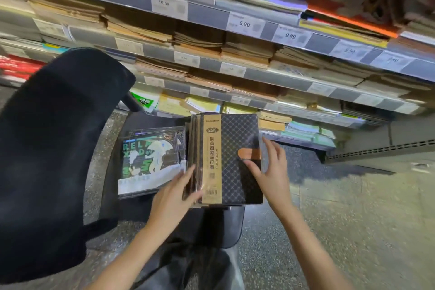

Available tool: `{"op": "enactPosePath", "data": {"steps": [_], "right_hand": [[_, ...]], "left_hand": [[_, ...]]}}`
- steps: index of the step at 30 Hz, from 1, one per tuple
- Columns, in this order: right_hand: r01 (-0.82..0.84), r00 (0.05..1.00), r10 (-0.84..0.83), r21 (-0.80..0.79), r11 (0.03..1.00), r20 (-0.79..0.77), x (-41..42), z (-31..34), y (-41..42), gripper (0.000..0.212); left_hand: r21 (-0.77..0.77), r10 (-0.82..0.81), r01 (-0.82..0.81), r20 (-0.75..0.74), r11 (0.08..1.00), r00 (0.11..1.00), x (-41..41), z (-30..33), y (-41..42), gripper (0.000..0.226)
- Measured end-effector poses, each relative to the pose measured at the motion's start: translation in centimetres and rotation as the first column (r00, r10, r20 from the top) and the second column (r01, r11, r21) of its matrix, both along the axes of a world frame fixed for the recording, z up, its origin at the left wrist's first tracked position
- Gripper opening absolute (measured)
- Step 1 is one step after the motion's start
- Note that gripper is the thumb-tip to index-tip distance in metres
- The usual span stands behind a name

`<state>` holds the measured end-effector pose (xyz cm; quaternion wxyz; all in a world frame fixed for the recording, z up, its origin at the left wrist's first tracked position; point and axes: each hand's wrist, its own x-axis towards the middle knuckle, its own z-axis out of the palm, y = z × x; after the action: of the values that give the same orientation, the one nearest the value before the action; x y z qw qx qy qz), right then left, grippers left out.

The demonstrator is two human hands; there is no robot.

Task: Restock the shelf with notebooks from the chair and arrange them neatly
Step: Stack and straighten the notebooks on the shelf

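Note:
A stack of dark quilted notebooks (237, 139) with a gold band and an orange clasp rests on the seat of a black chair (58, 148). My left hand (175, 193) presses against the stack's left side, fingers on the spines. My right hand (270, 167) lies against the right edge, thumb on the top cover just below the clasp. Beside the stack, to its left on the seat, lies a pile of wrapped notebooks with a green-and-white cartoon cover (150, 160). Shelves (207, 15) packed with notebook stacks rise behind the chair.
Price labels (244, 23) run along the shelf edges. The lowest shelf holds yellow and green pads (277, 122) just behind the stack. Grey speckled floor (353, 219) spreads to the right. The chair's tall backrest fills the left side.

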<state>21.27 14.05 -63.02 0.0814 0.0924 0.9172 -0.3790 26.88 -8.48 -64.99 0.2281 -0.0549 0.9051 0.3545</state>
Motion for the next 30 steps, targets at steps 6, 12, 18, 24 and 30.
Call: {"op": "enactPosePath", "data": {"steps": [6, 12, 18, 24, 30], "right_hand": [[-0.038, 0.989, 0.061, -0.166, 0.985, 0.132, -6.6, -0.4, 0.8, 0.080], [-0.195, 0.961, 0.226, -0.183, 0.964, 0.163, -9.8, -2.3, 1.5, 0.091], [-0.157, 0.974, 0.180, -0.161, 0.974, 0.141, -10.0, -2.4, 1.7, 0.082], [-0.082, 0.971, 0.139, -0.275, 0.958, 0.196, -9.5, -2.6, 1.4, 0.076], [-0.138, 0.898, 0.258, -0.328, 0.934, 0.356, -11.4, -1.6, 2.3, 0.076]], "left_hand": [[0.192, 0.175, -0.154, -0.096, 0.969, 0.980, -9.8, 0.1, 1.0, 0.059], [0.277, -0.017, -0.023, 0.141, 0.960, 0.990, -16.0, -0.8, 0.7, 0.063], [0.189, 0.002, -0.004, 0.009, 0.982, 1.000, -16.4, -1.4, 1.0, 0.049], [0.162, 0.124, -0.120, -0.011, 0.979, 0.992, -15.2, -2.1, 1.5, 0.058], [0.261, 0.348, -0.345, 0.035, 0.902, 0.937, -8.8, 0.0, 2.8, 0.064]]}}
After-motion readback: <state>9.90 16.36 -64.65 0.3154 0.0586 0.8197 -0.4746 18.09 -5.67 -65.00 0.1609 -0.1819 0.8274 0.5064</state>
